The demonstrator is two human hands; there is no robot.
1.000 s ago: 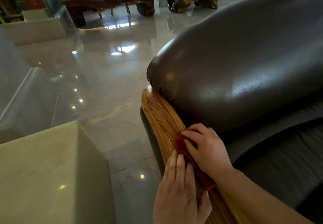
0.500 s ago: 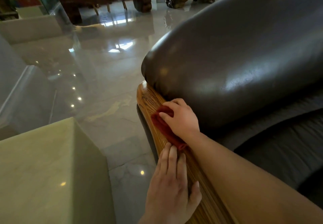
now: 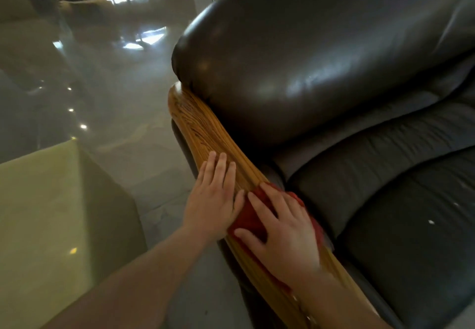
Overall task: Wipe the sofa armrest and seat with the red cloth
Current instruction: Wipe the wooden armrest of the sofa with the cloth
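A striped wooden armrest (image 3: pixel 195 123) runs from the sofa's far corner toward me. My right hand (image 3: pixel 285 231) presses the red cloth (image 3: pixel 248 219) flat on the armrest, about halfway along it; most of the cloth is hidden under the palm. My left hand (image 3: pixel 214 197) lies flat on the wood just left of the cloth, fingers together, holding nothing. To the right are the dark leather seat cushion (image 3: pixel 401 200) and the bulging dark backrest (image 3: pixel 308 54).
A pale green stone block (image 3: pixel 51 213) stands close on the left of the sofa. Glossy marble floor (image 3: pixel 108 84) stretches beyond it. Small white specks (image 3: pixel 431 222) lie on the seat cushion.
My right hand has slid the red cloth back along the armrest toward me, away from the far end. My left hand stays resting on the wood. The view has tilted down.
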